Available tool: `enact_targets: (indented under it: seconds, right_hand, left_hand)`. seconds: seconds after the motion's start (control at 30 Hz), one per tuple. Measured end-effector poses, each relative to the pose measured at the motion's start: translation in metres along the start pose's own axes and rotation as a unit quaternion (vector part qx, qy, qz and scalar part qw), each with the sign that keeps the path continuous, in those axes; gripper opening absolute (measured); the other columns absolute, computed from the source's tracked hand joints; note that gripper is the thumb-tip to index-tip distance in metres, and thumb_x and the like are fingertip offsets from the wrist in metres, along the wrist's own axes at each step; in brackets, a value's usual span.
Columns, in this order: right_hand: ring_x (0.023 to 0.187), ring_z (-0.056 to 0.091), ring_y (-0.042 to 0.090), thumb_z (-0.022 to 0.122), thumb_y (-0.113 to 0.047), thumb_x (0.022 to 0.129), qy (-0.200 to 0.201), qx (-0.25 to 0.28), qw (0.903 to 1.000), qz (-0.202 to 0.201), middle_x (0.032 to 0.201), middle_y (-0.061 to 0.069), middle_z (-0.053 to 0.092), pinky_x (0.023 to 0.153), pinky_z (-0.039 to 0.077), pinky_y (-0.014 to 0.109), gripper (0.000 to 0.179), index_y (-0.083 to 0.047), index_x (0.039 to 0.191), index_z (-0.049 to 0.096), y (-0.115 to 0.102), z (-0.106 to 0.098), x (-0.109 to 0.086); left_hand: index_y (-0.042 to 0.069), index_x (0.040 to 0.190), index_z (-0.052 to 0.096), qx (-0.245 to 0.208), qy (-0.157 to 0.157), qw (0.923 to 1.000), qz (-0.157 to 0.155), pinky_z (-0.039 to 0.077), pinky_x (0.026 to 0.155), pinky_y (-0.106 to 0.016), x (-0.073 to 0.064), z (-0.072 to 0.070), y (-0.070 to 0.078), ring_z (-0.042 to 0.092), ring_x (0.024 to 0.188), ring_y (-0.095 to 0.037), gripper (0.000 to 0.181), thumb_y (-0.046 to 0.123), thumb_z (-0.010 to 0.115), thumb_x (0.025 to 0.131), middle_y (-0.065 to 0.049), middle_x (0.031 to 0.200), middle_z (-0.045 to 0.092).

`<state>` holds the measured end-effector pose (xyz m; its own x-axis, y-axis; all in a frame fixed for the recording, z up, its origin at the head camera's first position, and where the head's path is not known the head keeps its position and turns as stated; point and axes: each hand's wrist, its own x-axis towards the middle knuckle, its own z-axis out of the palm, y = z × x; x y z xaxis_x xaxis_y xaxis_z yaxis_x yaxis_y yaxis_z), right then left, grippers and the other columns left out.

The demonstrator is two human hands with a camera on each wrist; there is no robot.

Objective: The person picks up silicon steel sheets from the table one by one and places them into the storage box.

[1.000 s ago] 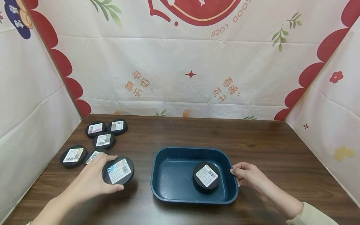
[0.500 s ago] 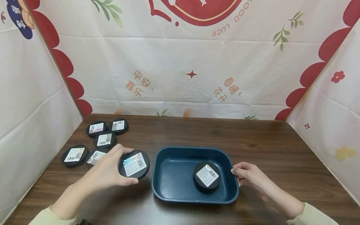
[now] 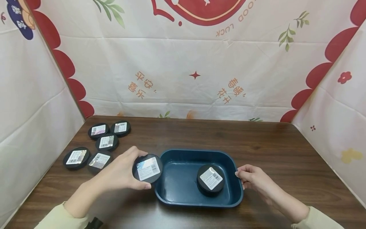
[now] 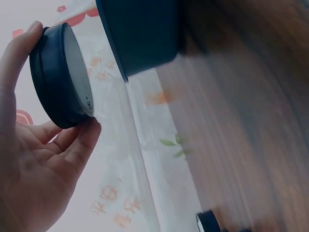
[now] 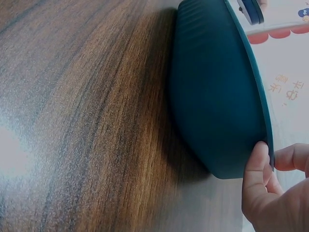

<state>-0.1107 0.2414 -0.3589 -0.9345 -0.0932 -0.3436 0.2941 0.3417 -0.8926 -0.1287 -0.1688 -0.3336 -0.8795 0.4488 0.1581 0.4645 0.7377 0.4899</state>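
Between thumb and fingers, my left hand (image 3: 121, 173) grips a round black tin (image 3: 147, 169) with a white barcode label on top. It is held up at the tray's left rim and overlaps that rim in the head view. The left wrist view shows the side and pale underside of this tin (image 4: 60, 75). My right hand (image 3: 253, 178) pinches the right rim of the dark blue tray (image 3: 183, 203); the right wrist view shows thumb and fingers on the tray wall (image 5: 217, 96). Inside the tray, right of its middle, sits another labelled black tin (image 3: 210, 180).
Several more black tins stand on the wooden table (image 3: 183, 133) at the left, among them one near my left wrist (image 3: 99, 161) and one at the back (image 3: 120, 128). A white printed cloth (image 3: 171, 57) hangs behind the table and along both sides.
My left hand has carried the gripped tin rightward, from near the other tins to the tray's left rim. My right hand and the tray have stayed in place.
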Motion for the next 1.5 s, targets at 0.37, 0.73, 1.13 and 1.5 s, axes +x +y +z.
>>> enact_targets:
  seconds: [0.37,0.73,1.13,1.5]
  right_hand:
    - [0.07,0.054,0.016,0.053,-0.011,0.091,-0.001,-0.002,1.0,-0.004,0.079,0.005,0.055,0.064,0.051,0.03,0.028,0.012,0.106,0.049,-0.001,0.0,0.0]
    - [0.068,0.053,0.015,0.051,-0.01,0.091,-0.007,-0.004,0.9999,-0.007,0.078,0.004,0.054,0.062,0.05,0.029,0.027,0.013,0.105,0.05,0.001,-0.002,0.0]
    - [0.068,0.053,0.015,0.052,-0.01,0.091,0.001,-0.008,1.0,-0.002,0.079,0.004,0.054,0.062,0.05,0.029,0.028,0.013,0.107,0.048,0.0,0.001,0.002]
    - [0.068,0.052,0.015,0.052,-0.01,0.091,-0.001,-0.004,1.0,-0.008,0.078,0.004,0.054,0.062,0.049,0.028,0.027,0.013,0.106,0.049,0.0,0.001,0.001]
  left_hand:
    - [0.01,0.12,0.055,0.016,-0.032,0.9971,0.067,0.048,0.078,-0.027,0.017,0.012,0.022,0.05,0.087,-0.006,0.084,0.057,0.082,0.055,0.01,0.102,0.048]
    - [0.006,0.125,0.053,0.033,-0.073,0.9936,0.08,0.048,0.079,-0.028,0.037,0.019,0.041,0.049,0.088,-0.009,0.087,0.056,0.08,0.059,0.004,0.103,0.049]
    - [0.003,0.129,0.051,0.075,-0.119,0.9868,0.08,0.049,0.081,-0.031,0.05,0.036,0.051,0.05,0.092,-0.015,0.089,0.055,0.078,0.063,-0.005,0.112,0.053]
    - [0.002,0.13,0.05,0.123,-0.143,0.9778,0.092,0.048,0.079,-0.027,0.055,0.043,0.057,0.049,0.095,-0.016,0.087,0.053,0.077,0.064,-0.008,0.118,0.052]
